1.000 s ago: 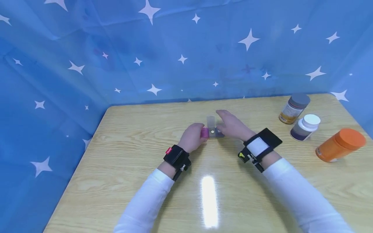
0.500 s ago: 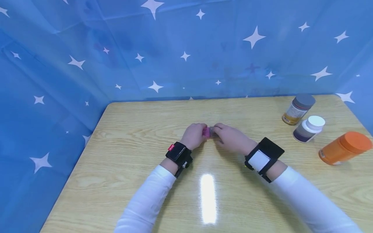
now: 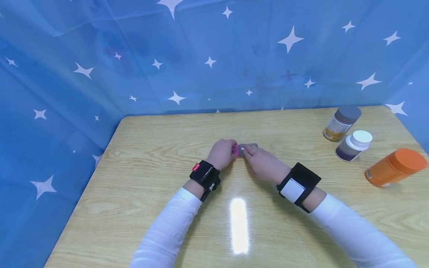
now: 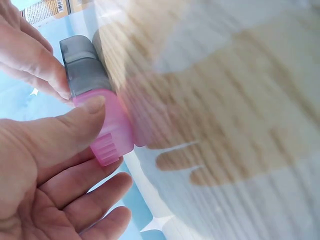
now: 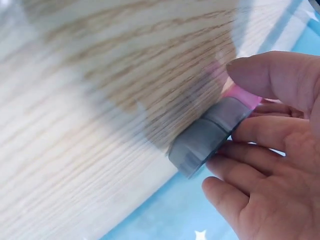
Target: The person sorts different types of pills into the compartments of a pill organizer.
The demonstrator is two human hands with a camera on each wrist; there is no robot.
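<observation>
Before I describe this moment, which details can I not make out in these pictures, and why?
Inside of the box: both wrist views, its grey and pink outside hides it.
White mark on the box: head view, too small to read.
Pink end: right wrist view, partly behind the right hand.
Right hand's wrist: left wrist view, cut off by the left edge.
Print on the grey-capped bottle: head view, too small.

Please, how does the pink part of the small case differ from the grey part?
Colour: the pink part is bright pink, whereas the grey part is dark and smoky.
Surface: the pink part shows ridges near its outer end; the grey part has a seam across it.
Contact: the left hand pinches the pink part, while the right hand touches the grey part.
Shared: they meet end to end.
</observation>
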